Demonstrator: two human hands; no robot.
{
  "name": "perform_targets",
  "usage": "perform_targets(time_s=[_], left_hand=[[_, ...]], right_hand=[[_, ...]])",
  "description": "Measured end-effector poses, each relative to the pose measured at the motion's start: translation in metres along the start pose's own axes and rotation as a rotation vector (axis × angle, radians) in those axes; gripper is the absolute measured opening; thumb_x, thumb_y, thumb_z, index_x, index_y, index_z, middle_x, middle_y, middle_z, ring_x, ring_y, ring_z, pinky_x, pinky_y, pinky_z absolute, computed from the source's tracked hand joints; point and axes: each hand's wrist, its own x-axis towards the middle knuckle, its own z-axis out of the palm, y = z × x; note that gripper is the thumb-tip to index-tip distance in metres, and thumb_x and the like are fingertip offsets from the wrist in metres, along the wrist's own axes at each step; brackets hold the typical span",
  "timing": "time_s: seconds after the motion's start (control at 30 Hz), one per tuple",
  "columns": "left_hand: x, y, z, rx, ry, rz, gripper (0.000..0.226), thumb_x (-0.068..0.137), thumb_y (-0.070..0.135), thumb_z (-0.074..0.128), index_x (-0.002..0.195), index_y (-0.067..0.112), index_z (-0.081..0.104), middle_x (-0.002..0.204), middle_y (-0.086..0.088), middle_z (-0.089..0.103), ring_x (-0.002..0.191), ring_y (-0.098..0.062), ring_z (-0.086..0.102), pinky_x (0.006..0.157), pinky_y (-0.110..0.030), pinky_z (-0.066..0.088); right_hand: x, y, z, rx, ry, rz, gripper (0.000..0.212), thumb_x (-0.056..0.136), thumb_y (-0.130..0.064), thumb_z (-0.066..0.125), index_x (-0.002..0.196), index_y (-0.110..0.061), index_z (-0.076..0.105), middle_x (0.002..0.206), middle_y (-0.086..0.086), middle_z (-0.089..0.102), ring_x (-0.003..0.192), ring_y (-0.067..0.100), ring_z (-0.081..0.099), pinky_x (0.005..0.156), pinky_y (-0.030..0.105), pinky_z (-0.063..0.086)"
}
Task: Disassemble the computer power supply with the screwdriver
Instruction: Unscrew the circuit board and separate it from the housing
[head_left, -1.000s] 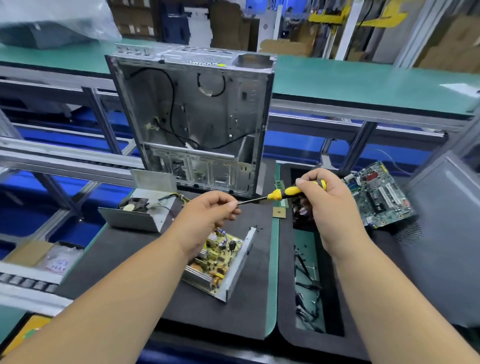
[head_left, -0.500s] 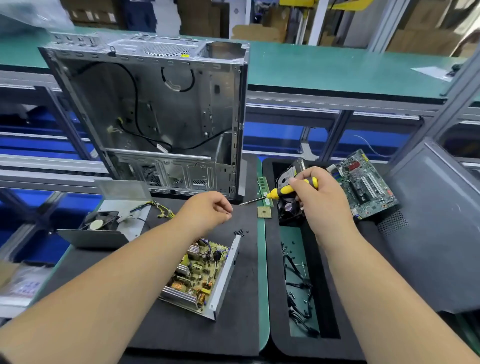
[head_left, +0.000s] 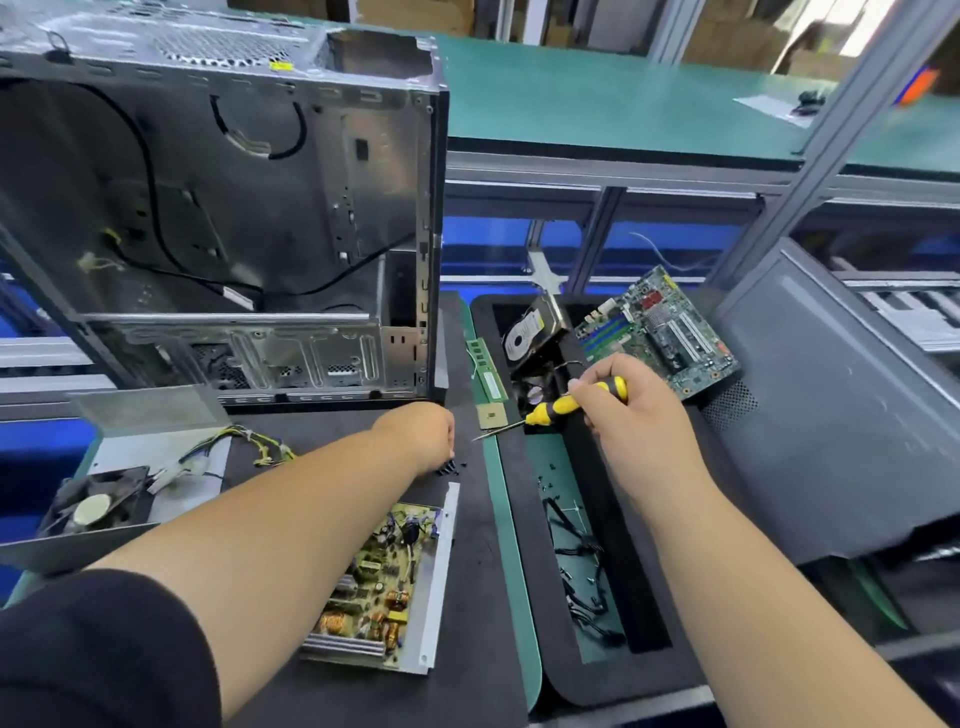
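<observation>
The opened power supply base (head_left: 431, 587) lies on the black mat, its yellow circuit board (head_left: 379, 587) exposed. The power supply cover (head_left: 171, 457) with its black fan (head_left: 96, 506) and coloured wires (head_left: 260, 447) sits to the left. My right hand (head_left: 639, 421) grips the yellow and black screwdriver (head_left: 566, 404), tip pointing left over the mat's edge. My left hand (head_left: 421, 436) reaches down to the mat beside a small pile of black screws (head_left: 449, 467); its fingertips are hidden behind the hand.
An empty computer case (head_left: 234, 208) stands upright at the back left. A RAM stick (head_left: 485, 369) and a CPU chip (head_left: 492, 417) lie on the green strip. A hard drive (head_left: 530, 332), motherboard (head_left: 660, 332) and black cables (head_left: 582, 561) fill the right tray. A grey side panel (head_left: 841, 415) leans at right.
My left hand left the screwdriver tip and dropped to the mat by the screw pile. My right hand with the screwdriver drew slightly right. The camera moved closer.
</observation>
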Motion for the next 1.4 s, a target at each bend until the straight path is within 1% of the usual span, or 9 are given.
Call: perform_targets(time_s=[0.33,0.6,0.73,0.83,0.93,1.07,1.17,1.27,1.4], left_hand=[[0.000,-0.011,-0.006,-0.048,-0.040,0.058,0.015,0.095,0.026,0.058,0.099,0.018,0.070,0.105,0.001,0.069,0.100,-0.021,0.061,0.088,-0.033,0.049],[-0.069,-0.073,-0.031,-0.553,0.326,-0.047,0.013,0.088,0.022,0.064,0.078,0.028,0.069,0.074,0.014,0.063,0.071,-0.005,0.056,0.061,-0.020,0.040],[-0.106,-0.115,-0.009,-0.747,0.484,-0.213,0.016,0.088,0.023,0.060,0.075,0.030,0.064,0.066,0.013,0.062,0.070,-0.013,0.057,0.063,-0.027,0.044],[-0.117,-0.132,0.016,-0.861,0.484,-0.269,0.017,0.088,0.026,0.060,0.076,0.039,0.063,0.075,0.002,0.069,0.079,-0.024,0.066,0.079,-0.042,0.055],[-0.115,-0.142,0.038,-0.945,0.482,-0.297,0.020,0.090,0.027,0.057,0.074,0.040,0.059,0.077,-0.004,0.070,0.079,-0.029,0.069,0.082,-0.054,0.054],[-0.113,-0.145,0.062,-0.996,0.490,-0.313,0.023,0.092,0.024,0.051,0.074,0.034,0.059,0.078,0.006,0.071,0.078,-0.011,0.070,0.086,-0.048,0.055],[-0.112,-0.141,0.073,-0.955,0.433,-0.283,0.033,0.093,0.006,0.051,0.082,0.034,0.064,0.095,0.010,0.070,0.095,-0.010,0.066,0.091,-0.032,0.050],[-0.112,-0.135,0.077,-0.780,0.398,-0.164,0.040,0.089,0.001,0.053,0.093,0.040,0.062,0.099,0.015,0.058,0.096,-0.006,0.056,0.085,-0.018,0.040],[-0.109,-0.133,0.080,-0.608,0.424,-0.045,0.031,0.087,0.001,0.059,0.113,0.016,0.070,0.103,0.004,0.056,0.105,-0.015,0.052,0.092,-0.022,0.039]], right_hand=[[-0.006,-0.002,0.004,-0.008,0.043,0.015,0.014,0.088,-0.033,0.061,0.078,-0.023,0.056,0.061,-0.003,0.042,0.050,0.013,0.032,0.041,0.015,0.026],[-0.004,-0.028,0.048,0.004,-0.130,-0.125,0.019,0.092,-0.027,0.063,0.075,-0.024,0.054,0.052,-0.012,0.038,0.046,0.005,0.032,0.041,0.012,0.027],[-0.007,-0.035,0.087,-0.094,-0.278,-0.197,0.018,0.091,-0.027,0.063,0.077,-0.026,0.054,0.054,-0.012,0.043,0.047,0.006,0.036,0.044,0.015,0.030],[-0.004,-0.037,0.110,-0.203,-0.313,-0.241,0.017,0.092,-0.030,0.062,0.079,-0.028,0.052,0.058,-0.011,0.049,0.048,0.006,0.040,0.047,0.023,0.032],[0.003,-0.035,0.130,-0.313,-0.343,-0.254,0.017,0.093,-0.033,0.061,0.080,-0.030,0.051,0.063,-0.008,0.051,0.050,0.007,0.041,0.050,0.029,0.034],[0.012,-0.030,0.156,-0.407,-0.439,-0.243,0.017,0.095,-0.033,0.061,0.082,-0.028,0.051,0.062,-0.004,0.049,0.051,0.009,0.040,0.051,0.030,0.034],[0.015,-0.026,0.169,-0.456,-0.501,-0.217,0.016,0.095,-0.037,0.060,0.083,-0.029,0.051,0.060,-0.005,0.047,0.049,0.010,0.040,0.050,0.028,0.034],[0.015,-0.025,0.175,-0.513,-0.518,-0.251,0.015,0.094,-0.036,0.059,0.084,-0.029,0.051,0.063,-0.005,0.050,0.052,0.008,0.042,0.050,0.028,0.029],[0.015,-0.026,0.176,-0.540,-0.527,-0.290,0.014,0.093,-0.035,0.059,0.084,-0.028,0.050,0.065,-0.004,0.053,0.057,0.009,0.046,0.051,0.029,0.028]])
